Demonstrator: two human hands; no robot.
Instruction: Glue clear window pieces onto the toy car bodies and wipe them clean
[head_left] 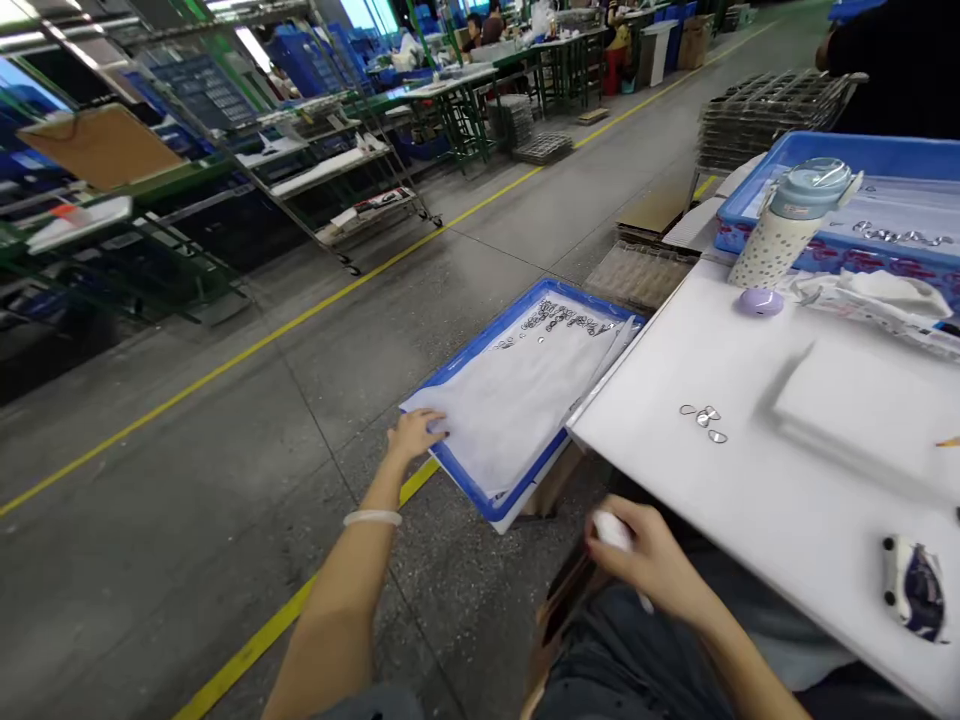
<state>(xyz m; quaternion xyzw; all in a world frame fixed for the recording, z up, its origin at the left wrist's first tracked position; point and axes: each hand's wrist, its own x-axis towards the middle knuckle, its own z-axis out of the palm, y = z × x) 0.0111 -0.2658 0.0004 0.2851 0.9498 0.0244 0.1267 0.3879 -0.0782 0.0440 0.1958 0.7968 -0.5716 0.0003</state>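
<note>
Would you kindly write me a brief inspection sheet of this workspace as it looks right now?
Surface: white tabletop, tilted in view, with three small shiny metal pieces lying loose on it.
Job's things: shallow blue plastic tray lined with white sheet; small metal parts heaped at its far end.
Clutter: dotted bottle with pale blue lid, lilac round object, crumpled white cloth, second blue tray.
Hands: left hand grips the tray's near corner; right hand holds a small white object.
Cables: nothing seen.
Surroundings: grey concrete floor with yellow lines, metal shelving, seated people far off.
</note>
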